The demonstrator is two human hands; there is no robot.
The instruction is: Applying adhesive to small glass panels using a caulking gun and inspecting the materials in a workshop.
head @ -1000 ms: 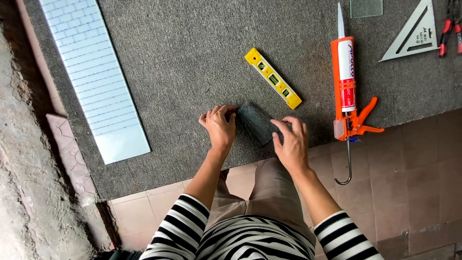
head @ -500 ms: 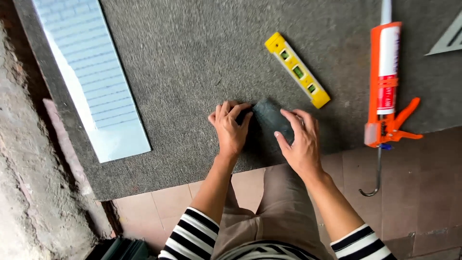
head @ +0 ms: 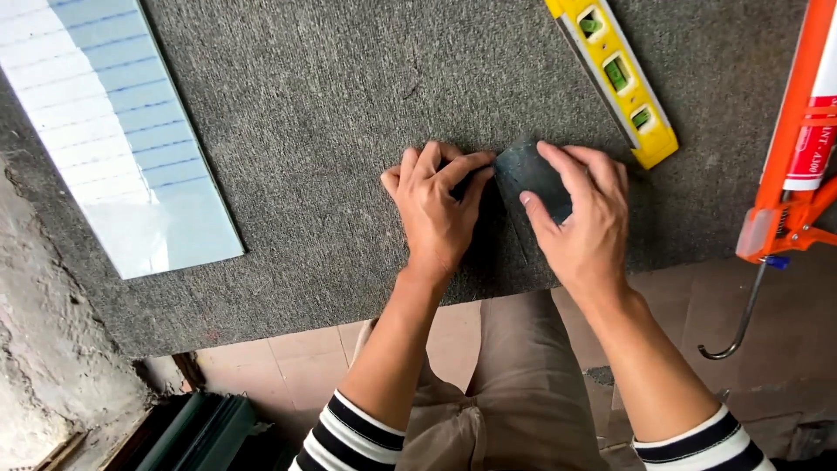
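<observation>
A small dark grey block (head: pixel 523 168) lies on the grey carpet mat (head: pixel 331 113), and both my hands are on it. My left hand (head: pixel 436 209) presses its left end with bent fingers. My right hand (head: pixel 580 218) covers its right side, with the fingers curled over the top. Most of the block is hidden under my hands. My sleeves are striped black and white.
A yellow spirit level (head: pixel 615 74) lies just beyond the block at the upper right. An orange caulking gun (head: pixel 789 174) with a white cartridge rests at the right edge. A long pale glass strip (head: pixel 113 131) lies on the mat at the left. Tan floor tiles (head: pixel 288 366) run below the mat.
The camera has moved closer to the mat, so everything looks larger. Both hands stay on the dark block, which has shifted slightly on the mat.
</observation>
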